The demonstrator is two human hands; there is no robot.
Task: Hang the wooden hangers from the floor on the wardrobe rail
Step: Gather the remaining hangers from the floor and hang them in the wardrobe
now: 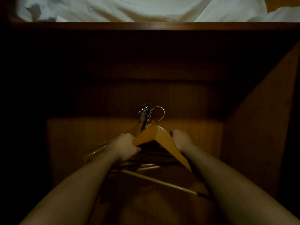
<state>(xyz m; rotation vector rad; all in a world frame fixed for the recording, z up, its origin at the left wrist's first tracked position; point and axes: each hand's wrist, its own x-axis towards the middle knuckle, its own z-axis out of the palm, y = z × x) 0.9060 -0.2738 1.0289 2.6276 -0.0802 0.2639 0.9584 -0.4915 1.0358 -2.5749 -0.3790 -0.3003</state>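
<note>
A light wooden hanger (159, 135) with a silver hook (159, 112) is held up in the dim wardrobe. My left hand (124, 145) grips its left arm, and my right hand (181, 138) holds its right shoulder. Its bottom bar (162, 181) runs low between my forearms. Behind it, several more wooden hangers (97, 150) hang with their metal hooks (145, 111) bunched on the rail (143, 116), which shows end-on and mostly hidden. The held hanger's hook is just right of that bunch; I cannot tell whether it touches the rail.
The dark wooden back panel (113, 98) of the wardrobe fills the middle. A wooden side wall (259, 127) rises on the right. A shelf edge (154, 25) crosses the top, with white bedding (138, 8) lying above it.
</note>
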